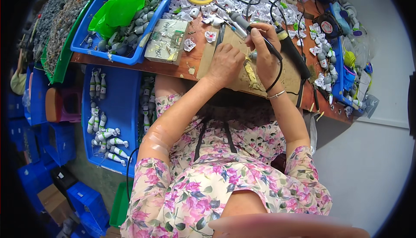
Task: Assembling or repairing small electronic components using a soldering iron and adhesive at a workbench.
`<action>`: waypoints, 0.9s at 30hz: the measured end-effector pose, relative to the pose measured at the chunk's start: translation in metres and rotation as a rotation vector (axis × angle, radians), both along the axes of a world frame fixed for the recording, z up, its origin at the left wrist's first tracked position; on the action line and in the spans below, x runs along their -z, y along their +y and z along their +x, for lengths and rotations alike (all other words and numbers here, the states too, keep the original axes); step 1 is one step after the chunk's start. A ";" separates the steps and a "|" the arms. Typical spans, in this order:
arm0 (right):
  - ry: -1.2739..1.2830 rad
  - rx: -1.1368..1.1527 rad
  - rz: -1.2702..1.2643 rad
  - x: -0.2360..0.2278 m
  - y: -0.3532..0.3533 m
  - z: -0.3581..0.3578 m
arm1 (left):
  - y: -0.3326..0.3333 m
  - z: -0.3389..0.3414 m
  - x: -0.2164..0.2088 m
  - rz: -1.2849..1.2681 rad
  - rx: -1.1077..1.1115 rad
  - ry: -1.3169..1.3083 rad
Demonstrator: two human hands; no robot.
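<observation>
Corded tool (239,20), pen-shaped with grey grip, is gripped in the right hand (265,49), raised over the cardboard (236,82), slanting up-left. Left hand (226,63): fingers curled over the cardboard; whether anything is pinched can't be told, fingertips hidden.

Cardboard is laid at the front edge of the brown table (199,53). Yellowish lump (251,74) is seen on it, near the right hand. Thick black handle (294,56) is set just right of that hand.

Table's far side is covered by white plastic parts (268,14), with a yellow tape roll (200,3) on top. Left side: pale box (164,43) beside a blue bin (138,58) loaded with grey parts and a green bag (119,8). Another blue bin (337,60) is placed far right, near the white wall (372,151).

Below table level, left: white-and-grey figures are held in a blue tray (119,123); stool (71,103) and blue crates (86,201) are seen beyond.
</observation>
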State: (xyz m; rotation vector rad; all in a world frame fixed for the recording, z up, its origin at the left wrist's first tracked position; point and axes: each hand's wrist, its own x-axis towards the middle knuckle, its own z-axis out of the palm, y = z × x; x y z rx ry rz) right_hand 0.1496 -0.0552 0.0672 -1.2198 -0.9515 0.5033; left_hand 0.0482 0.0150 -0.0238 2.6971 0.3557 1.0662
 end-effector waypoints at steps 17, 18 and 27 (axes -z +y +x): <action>0.087 0.167 0.097 0.009 -0.063 0.013 | 0.194 -0.049 -0.084 0.005 -0.304 0.644; 0.098 0.185 0.102 0.009 -0.065 0.012 | 0.194 -0.043 -0.085 -0.049 -0.360 0.751; 0.149 0.093 0.112 0.019 -0.068 0.012 | 0.185 -0.061 -0.106 -0.424 -0.171 0.276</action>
